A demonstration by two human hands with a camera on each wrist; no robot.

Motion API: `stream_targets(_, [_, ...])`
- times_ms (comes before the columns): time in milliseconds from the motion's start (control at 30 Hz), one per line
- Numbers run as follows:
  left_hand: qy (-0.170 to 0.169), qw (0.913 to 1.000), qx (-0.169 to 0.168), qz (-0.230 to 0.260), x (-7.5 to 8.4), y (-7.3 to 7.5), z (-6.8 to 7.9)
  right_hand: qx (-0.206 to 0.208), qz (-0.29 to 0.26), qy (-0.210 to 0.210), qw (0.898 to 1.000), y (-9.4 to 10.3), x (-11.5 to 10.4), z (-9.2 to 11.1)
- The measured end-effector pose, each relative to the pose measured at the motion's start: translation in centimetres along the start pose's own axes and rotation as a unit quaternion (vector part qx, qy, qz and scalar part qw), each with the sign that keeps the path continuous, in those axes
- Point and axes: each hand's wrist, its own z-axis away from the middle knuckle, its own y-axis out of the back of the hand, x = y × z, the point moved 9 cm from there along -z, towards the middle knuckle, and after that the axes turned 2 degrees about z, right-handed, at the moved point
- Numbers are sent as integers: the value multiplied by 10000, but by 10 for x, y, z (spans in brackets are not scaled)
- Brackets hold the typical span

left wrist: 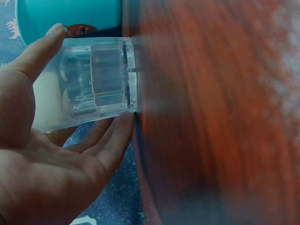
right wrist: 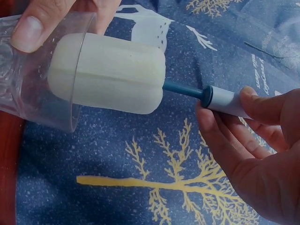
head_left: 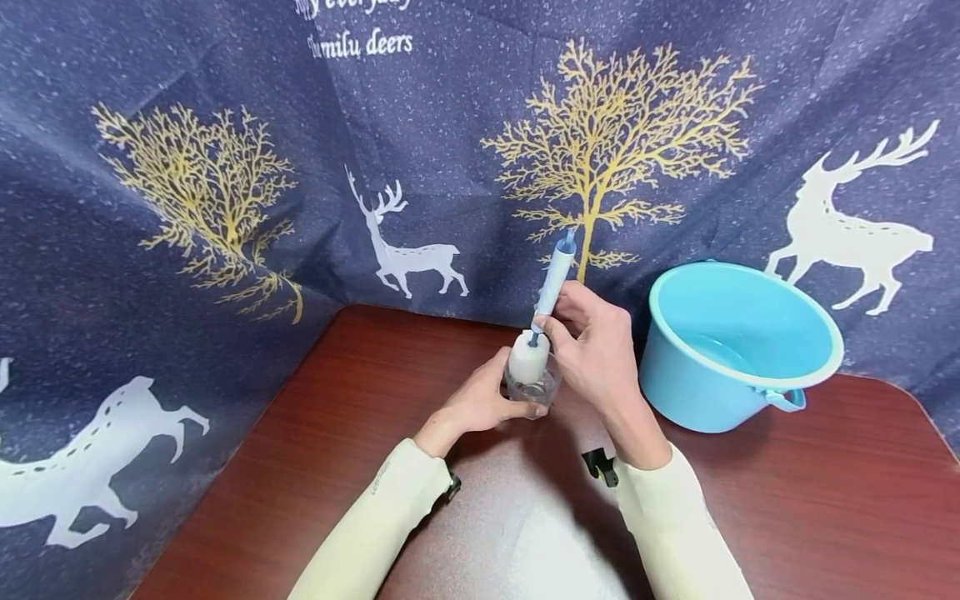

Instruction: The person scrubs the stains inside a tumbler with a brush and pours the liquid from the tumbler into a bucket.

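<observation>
Blue bucket (head_left: 693,387) stands near right hand (head_left: 598,346), which pinches sponge brush (right wrist: 136,75); left hand (head_left: 476,404) grips clear glass (head_left: 542,393); patterned cloth (head_left: 465,158) hangs on far side.

Left hand (head_left: 480,400) grips the glass (head_left: 543,390), right hand (head_left: 600,346) holds the brush (head_left: 555,279)! Blue bucket (head_left: 686,385) stands off to the right.

Reddish-brown wood-grained table (head_left: 337,417), glossy, showed pale glare at its near middle. Light-blue round bucket (head_left: 693,392) with side handle stood on its right part. Clear see-through tumbler (head_left: 543,392) was low near centre; contact unclear.
</observation>
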Motion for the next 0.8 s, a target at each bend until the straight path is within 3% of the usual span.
stream_targets(800, [-130, 9998, -25, 144, 0, -1, -2, 114, 169, -21, 9998, 9, 0, -1])
